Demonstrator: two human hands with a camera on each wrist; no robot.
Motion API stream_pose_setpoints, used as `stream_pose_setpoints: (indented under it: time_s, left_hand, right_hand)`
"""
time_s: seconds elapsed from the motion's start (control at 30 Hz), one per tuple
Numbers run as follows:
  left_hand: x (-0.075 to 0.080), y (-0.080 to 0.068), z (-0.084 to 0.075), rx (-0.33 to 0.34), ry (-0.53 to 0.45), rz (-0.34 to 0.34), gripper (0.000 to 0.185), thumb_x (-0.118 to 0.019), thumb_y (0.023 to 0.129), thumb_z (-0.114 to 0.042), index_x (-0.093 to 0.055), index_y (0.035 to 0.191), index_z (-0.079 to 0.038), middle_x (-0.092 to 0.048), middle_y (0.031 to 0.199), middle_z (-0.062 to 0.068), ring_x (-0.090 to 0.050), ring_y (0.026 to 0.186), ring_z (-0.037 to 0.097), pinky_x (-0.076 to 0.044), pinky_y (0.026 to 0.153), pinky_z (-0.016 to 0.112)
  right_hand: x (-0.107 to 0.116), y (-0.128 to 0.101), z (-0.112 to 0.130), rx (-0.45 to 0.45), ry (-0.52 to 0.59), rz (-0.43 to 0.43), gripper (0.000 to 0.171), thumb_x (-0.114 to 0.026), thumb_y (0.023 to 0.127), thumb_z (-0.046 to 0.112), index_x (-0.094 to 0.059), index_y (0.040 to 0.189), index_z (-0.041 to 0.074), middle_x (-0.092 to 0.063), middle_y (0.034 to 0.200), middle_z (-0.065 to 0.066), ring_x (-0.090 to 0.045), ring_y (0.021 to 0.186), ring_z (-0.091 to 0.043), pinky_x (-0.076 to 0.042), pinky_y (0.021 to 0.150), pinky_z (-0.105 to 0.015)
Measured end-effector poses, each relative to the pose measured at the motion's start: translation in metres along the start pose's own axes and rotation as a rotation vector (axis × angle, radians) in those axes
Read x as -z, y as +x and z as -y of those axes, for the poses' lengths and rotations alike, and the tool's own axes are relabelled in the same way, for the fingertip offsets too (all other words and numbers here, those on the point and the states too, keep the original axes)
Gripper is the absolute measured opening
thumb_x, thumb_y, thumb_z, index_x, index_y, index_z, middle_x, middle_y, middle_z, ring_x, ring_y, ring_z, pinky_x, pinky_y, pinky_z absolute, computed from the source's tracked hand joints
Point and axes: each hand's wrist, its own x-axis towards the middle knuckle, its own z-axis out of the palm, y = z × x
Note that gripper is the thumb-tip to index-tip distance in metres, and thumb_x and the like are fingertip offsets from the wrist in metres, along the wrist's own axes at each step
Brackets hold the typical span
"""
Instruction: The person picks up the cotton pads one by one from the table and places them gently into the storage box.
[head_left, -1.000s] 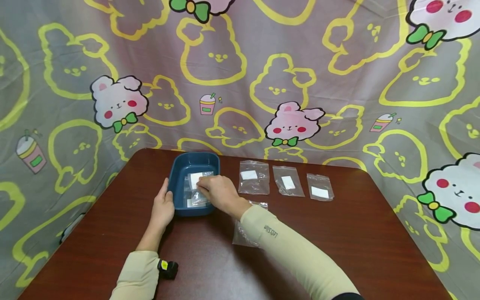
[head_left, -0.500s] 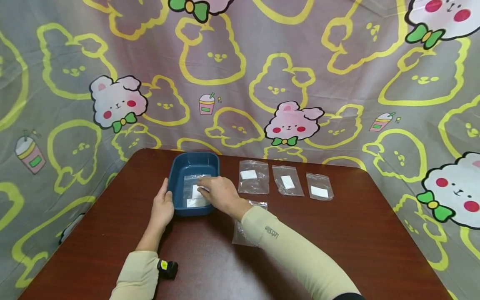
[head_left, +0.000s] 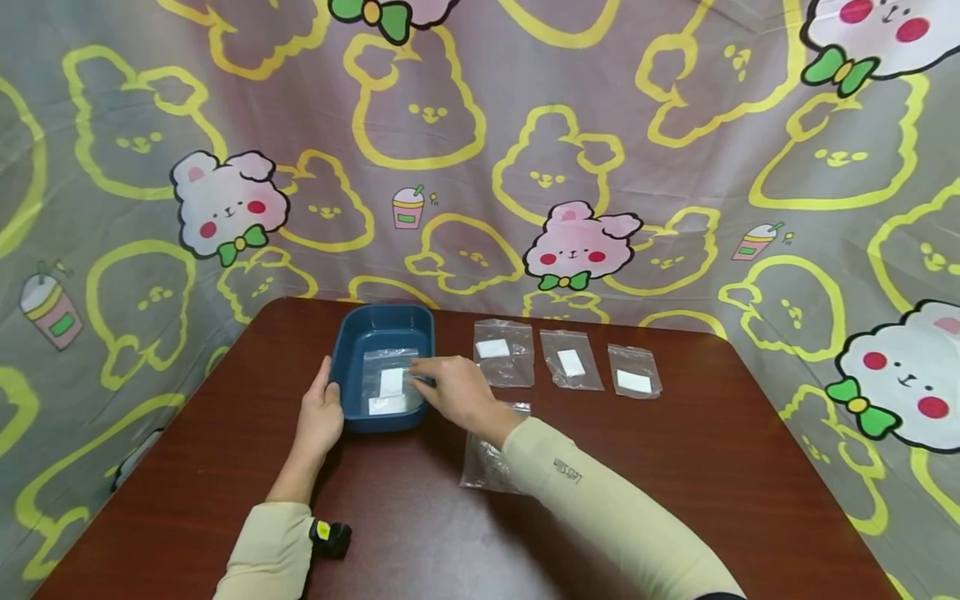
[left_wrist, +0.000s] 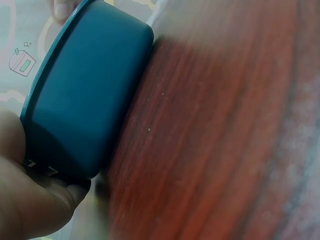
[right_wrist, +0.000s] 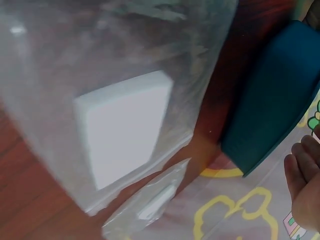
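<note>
Two bags [head_left: 386, 383] lie in the tray [head_left: 347, 358] at the surface's [head_left: 675, 467] 11 o'clock; the left hand [head_left: 321, 417] grips its rim, the right hand [head_left: 459, 392] hangs relaxed, holding nothing; seemingly four bags [head_left: 570, 367] remain outside.

The head view looks forward and down over the whole surface [head_left: 675, 467]. Both wrist views sit very close, low to it, and share the blue tray [head_left: 352, 333] [left_wrist: 85, 100] [right_wrist: 270, 105].

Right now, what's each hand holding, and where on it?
Left hand grips the blue tray at its near-left rim. Right hand reaches over the tray's right rim, fingertips at the bag inside; a pinch cannot be told.
</note>
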Motion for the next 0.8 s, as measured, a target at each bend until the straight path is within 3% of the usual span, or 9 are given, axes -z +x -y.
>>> stream_pose_setpoints:
  time_s: [0.3,0.8]
  left_hand:
    - [-0.002,0.000,-0.001,-0.002,0.013,-0.007,0.056,-0.027,0.110,-0.008,-0.009,0.162,-0.010,-0.009,0.167,0.010,-0.006,0.152,0.029,-0.008,0.122,0.048]
    - [-0.003,0.001,0.001,-0.018,0.034,-0.020,0.055,-0.027,0.109,-0.008,-0.010,0.162,-0.010,-0.010,0.167,0.012,-0.007,0.152,0.031,-0.008,0.122,0.049]
  right_hand:
    - [0.015,-0.032,-0.023,-0.049,0.047,0.022,0.023,-0.073,0.094,0.023,-0.078,0.115,0.012,-0.071,0.122,-0.003,-0.069,0.108,-0.018,-0.055,0.091,-0.037]
    - [0.039,-0.101,-0.060,-0.077,0.048,0.011,0.023,-0.076,0.091,0.021,-0.078,0.111,0.009,-0.072,0.120,-0.005,-0.071,0.103,-0.019,-0.057,0.084,-0.040]
